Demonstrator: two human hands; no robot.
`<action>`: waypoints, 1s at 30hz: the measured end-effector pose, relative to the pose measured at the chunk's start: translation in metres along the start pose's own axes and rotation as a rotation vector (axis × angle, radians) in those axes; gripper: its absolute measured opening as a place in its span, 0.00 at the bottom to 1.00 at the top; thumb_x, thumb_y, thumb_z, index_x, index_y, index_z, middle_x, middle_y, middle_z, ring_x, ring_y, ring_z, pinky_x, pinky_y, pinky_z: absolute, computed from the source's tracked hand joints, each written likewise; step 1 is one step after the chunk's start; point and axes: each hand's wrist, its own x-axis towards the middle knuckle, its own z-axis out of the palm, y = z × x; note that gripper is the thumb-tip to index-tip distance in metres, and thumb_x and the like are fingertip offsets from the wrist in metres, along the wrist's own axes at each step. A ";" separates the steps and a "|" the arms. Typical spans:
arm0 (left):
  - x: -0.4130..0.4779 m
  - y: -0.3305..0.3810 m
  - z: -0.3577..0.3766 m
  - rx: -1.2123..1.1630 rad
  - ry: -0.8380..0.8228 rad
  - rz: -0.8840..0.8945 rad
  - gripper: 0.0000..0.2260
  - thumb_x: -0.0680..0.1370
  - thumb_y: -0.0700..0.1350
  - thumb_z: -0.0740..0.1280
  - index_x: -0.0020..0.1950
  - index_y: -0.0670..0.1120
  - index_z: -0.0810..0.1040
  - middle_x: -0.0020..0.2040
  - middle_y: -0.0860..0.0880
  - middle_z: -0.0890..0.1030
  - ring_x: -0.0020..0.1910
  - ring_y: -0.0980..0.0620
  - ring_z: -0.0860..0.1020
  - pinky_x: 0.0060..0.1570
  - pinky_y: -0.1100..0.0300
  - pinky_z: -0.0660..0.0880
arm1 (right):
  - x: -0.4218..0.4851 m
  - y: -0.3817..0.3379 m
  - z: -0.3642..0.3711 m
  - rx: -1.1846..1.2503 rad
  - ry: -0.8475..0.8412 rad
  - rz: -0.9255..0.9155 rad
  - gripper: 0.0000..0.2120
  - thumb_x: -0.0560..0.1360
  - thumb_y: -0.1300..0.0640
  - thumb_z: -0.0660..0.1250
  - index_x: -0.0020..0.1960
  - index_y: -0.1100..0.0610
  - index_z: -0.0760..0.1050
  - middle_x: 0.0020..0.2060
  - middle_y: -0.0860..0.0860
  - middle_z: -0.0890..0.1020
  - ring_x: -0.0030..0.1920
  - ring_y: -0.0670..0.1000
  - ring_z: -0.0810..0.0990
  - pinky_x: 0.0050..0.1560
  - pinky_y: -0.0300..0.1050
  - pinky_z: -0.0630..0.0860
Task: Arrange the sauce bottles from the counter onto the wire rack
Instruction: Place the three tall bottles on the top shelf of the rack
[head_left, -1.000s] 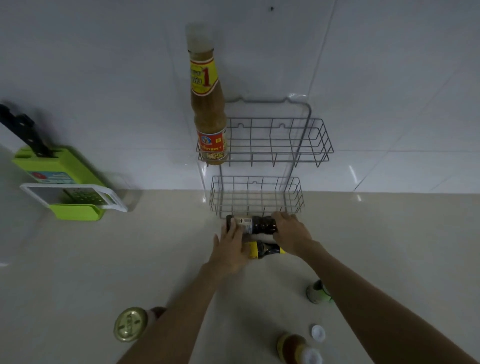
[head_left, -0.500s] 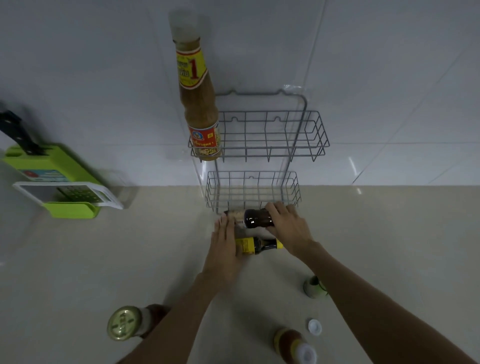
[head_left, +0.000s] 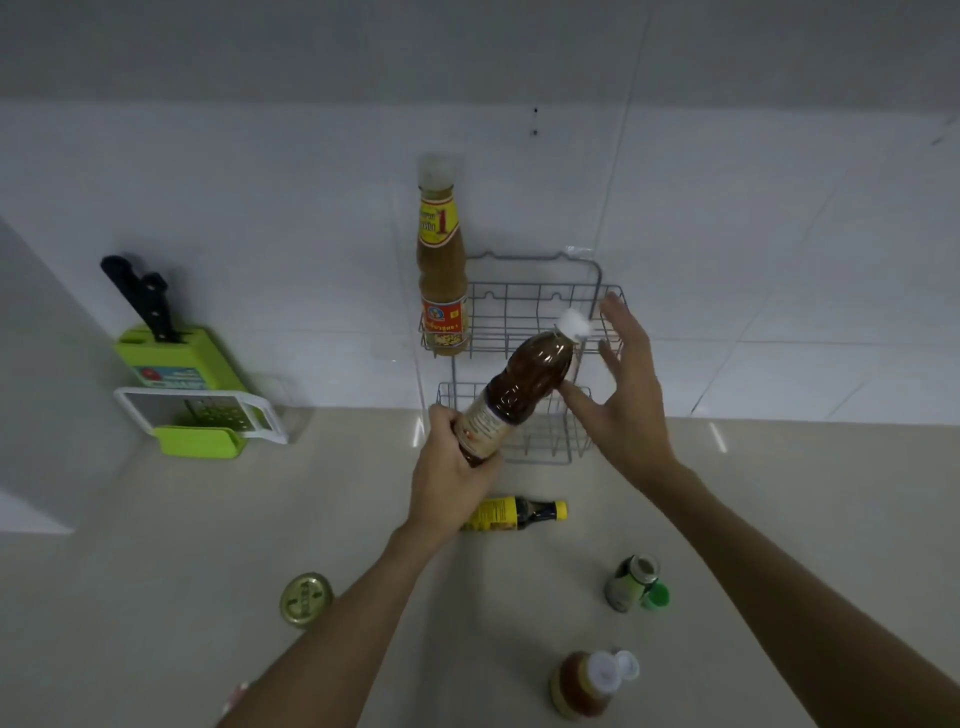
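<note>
The left hand (head_left: 453, 475) grips the base of a dark brown, white-capped plastic sauce bottle (head_left: 519, 387), tilted up-right before the grey two-tier wire rack (head_left: 524, 358). The right hand (head_left: 621, 395) is spread open beside its neck. A tall amber sauce bottle (head_left: 441, 270) stands in the upper tier's left end. Nearer, a yellow-labelled dark bottle (head_left: 511, 513) lies on the beige counter (head_left: 156, 571).

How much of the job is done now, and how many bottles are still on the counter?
Done: one tall yellow-label bottle stands in the upper basket of the wire rack. In hand: the left hand holds a brown bottle tilted toward the rack, with the open right hand beside its neck. Left on the counter: a lying yellow-cap bottle, a green-cap bottle, a white-cap bottle and a gold-lid jar.
</note>
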 end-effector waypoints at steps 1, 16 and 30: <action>0.000 0.010 -0.002 -0.044 0.006 0.013 0.20 0.68 0.43 0.73 0.49 0.51 0.64 0.44 0.48 0.78 0.40 0.50 0.78 0.35 0.52 0.78 | 0.002 -0.013 -0.002 0.234 -0.065 0.146 0.36 0.71 0.64 0.73 0.74 0.56 0.60 0.73 0.54 0.67 0.73 0.49 0.65 0.74 0.54 0.63; 0.068 0.067 -0.032 -0.134 0.242 -0.061 0.32 0.70 0.37 0.75 0.67 0.45 0.62 0.66 0.44 0.66 0.59 0.56 0.68 0.51 0.72 0.67 | 0.121 -0.070 0.000 -0.049 0.152 0.160 0.40 0.61 0.42 0.79 0.65 0.56 0.66 0.56 0.49 0.80 0.54 0.52 0.80 0.52 0.43 0.79; 0.109 0.046 -0.020 -0.250 0.068 -0.115 0.52 0.54 0.45 0.78 0.73 0.58 0.53 0.68 0.46 0.67 0.65 0.46 0.73 0.62 0.45 0.77 | 0.128 -0.016 0.063 -0.324 -0.071 0.214 0.36 0.66 0.32 0.70 0.59 0.58 0.65 0.53 0.55 0.80 0.49 0.55 0.81 0.44 0.49 0.79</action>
